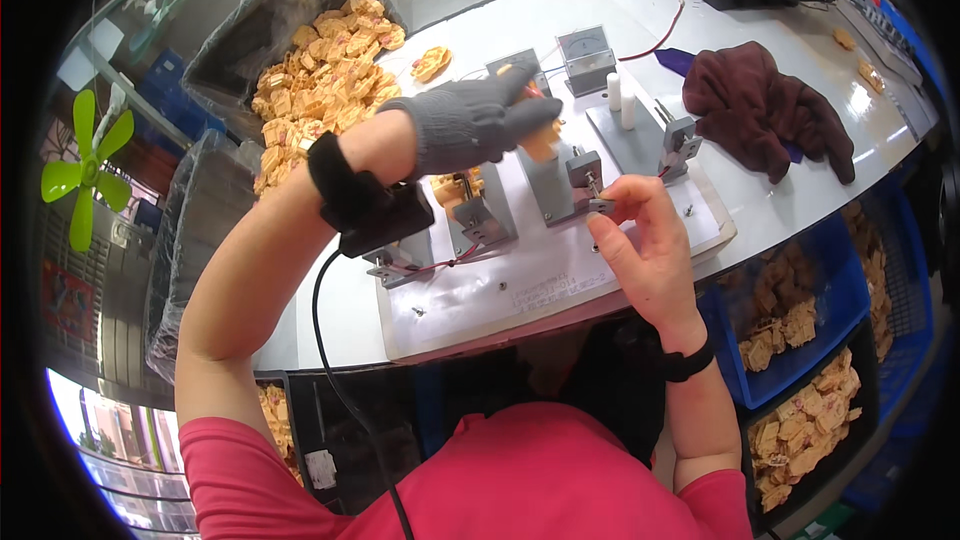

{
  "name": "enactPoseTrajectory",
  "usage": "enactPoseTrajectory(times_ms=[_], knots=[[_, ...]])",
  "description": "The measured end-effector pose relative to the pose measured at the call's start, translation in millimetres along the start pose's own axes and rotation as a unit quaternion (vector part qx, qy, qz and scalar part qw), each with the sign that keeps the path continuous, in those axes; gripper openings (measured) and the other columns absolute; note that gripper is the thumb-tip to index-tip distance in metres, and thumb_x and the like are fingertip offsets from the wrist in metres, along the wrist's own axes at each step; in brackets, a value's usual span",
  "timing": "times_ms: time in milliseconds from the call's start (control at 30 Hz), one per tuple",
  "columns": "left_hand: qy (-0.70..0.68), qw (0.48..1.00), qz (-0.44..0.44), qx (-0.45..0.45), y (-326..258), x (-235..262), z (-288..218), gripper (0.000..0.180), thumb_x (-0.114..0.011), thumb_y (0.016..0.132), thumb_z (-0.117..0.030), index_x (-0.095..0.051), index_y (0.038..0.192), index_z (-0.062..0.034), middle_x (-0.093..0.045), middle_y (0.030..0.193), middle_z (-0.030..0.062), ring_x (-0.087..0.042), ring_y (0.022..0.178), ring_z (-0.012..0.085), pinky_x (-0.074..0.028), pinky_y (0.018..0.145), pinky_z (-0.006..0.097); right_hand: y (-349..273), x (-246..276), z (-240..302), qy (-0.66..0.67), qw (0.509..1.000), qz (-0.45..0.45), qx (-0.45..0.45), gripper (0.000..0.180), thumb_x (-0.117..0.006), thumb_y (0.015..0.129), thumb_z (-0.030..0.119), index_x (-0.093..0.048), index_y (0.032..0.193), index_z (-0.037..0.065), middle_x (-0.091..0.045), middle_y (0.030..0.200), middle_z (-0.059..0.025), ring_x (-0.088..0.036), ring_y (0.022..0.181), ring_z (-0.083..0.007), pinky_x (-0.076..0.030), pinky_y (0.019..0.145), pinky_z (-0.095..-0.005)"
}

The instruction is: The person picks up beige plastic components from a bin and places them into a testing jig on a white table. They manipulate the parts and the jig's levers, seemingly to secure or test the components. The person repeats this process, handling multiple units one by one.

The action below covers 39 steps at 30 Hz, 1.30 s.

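Note:
My left hand (478, 128), in a grey knitted glove, reaches across a white test board (545, 290) with grey fixtures on it. Its fingers are closed on a small pale yellow plastic part (541, 143), partly hidden by the glove, above the middle grey fixture (548, 185). At the near end of that same fixture, my bare right hand (648, 252) pinches a small grey end plate (600, 206) between thumb and fingers. Another yellow part (458, 188) sits in the fixture to the left, below my left wrist. Two white posts (627, 108) rise from the right-hand fixture.
A lined bin (330, 90) heaped with yellow parts stands at far left, one loose part (431, 63) beside it. Small panel meters (586, 48) stand behind the fixtures. A dark red cloth (755, 105) lies right. Blue crates (800, 310) of parts sit below the table edge.

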State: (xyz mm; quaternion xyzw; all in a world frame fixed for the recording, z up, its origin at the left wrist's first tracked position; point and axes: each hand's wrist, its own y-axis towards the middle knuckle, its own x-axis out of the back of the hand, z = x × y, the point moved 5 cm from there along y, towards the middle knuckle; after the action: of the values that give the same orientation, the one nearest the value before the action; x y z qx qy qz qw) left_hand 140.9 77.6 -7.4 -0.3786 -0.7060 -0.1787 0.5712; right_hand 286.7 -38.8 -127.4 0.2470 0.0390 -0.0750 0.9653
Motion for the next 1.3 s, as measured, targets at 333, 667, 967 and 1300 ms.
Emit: enactPoseTrajectory(times_ms=[333, 667, 967, 1300], knots=[[0.170, 0.974, 0.148, -0.016, 45.0, -39.6, 9.1, 0.038, -0.050, 0.098, -0.028, -0.048, 0.127, -0.0031, -0.056, 0.122, 0.0216, -0.066, 0.097, 0.0359, -0.054, 0.084, 0.042, -1.5, 1.3, 3.6, -0.014, 1.000, 0.010, 0.004, 0.026, -0.069, 0.090, 0.007, -0.057, 0.112, 0.004, -0.057, 0.098, -0.0032, -0.055, 0.084, -0.0109, -0.047, 0.079, -0.0263], [-0.045, 0.981, -0.165, 0.096, -82.1, 35.2, -11.9, 0.070, -0.054, 0.096, -0.053, -0.040, 0.149, -0.0093, -0.068, 0.110, 0.0176, -0.067, 0.092, 0.0221, -0.051, 0.084, 0.033, -1.0, 4.0, -2.7, -0.047, 0.998, -0.052, -0.005, 0.031, -0.066, 0.094, 0.011, -0.051, 0.119, 0.001, -0.059, 0.104, -0.0077, -0.058, 0.095, -0.0147, -0.049, 0.087, -0.0297], [-0.336, 0.809, -0.411, 0.251, -236.6, -58.3, 83.1, 0.044, -0.057, 0.099, -0.020, -0.051, 0.139, -0.0027, -0.063, 0.103, 0.0038, -0.059, 0.091, 0.0107, -0.049, 0.081, 0.025, 0.5, -12.8, 11.1, -0.226, 0.973, 0.039, 0.009, 0.011, -0.067, 0.089, 0.006, -0.058, 0.091, 0.000, -0.057, 0.092, -0.0096, -0.057, 0.084, -0.0231, -0.047, 0.077, -0.0328], [-0.409, 0.706, -0.454, 0.358, -287.0, -195.7, 145.3, 0.038, -0.056, 0.099, -0.017, -0.056, 0.136, -0.0039, -0.063, 0.104, 0.0031, -0.057, 0.091, 0.0090, -0.048, 0.082, 0.024, 5.9, -19.0, 19.1, -0.398, 0.896, 0.196, 0.022, 0.018, -0.072, 0.083, 0.007, -0.067, 0.099, 0.001, -0.060, 0.100, -0.0125, -0.060, 0.094, -0.0292, -0.049, 0.084, -0.0381]])
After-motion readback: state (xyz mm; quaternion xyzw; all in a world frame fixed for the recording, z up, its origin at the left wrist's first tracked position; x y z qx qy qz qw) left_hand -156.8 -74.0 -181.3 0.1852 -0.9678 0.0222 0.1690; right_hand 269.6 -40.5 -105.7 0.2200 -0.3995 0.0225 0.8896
